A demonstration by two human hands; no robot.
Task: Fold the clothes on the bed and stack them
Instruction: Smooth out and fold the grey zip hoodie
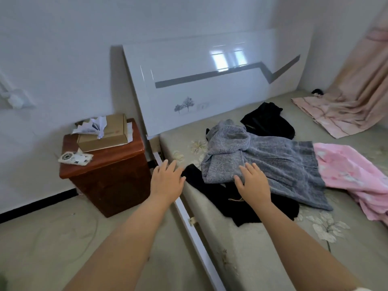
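A crumpled grey knit sweater (270,158) lies on the bed (241,248), partly over a black garment (247,204) that spreads toward the bed's near edge. Another black garment (266,120) lies behind it near the headboard. A pink garment (352,173) lies to the right. My right hand (253,181) reaches out with straight fingers over the grey sweater's near edge. My left hand (167,181) is stretched out flat above the bed's left edge, next to the tip of the black garment. Neither hand holds anything.
A brown nightstand (109,177) stands left of the bed with a cardboard box (102,133), papers and a small white object on it. The white headboard (210,85) leans at the wall. A peach curtain (346,101) drapes onto the bed's far right corner.
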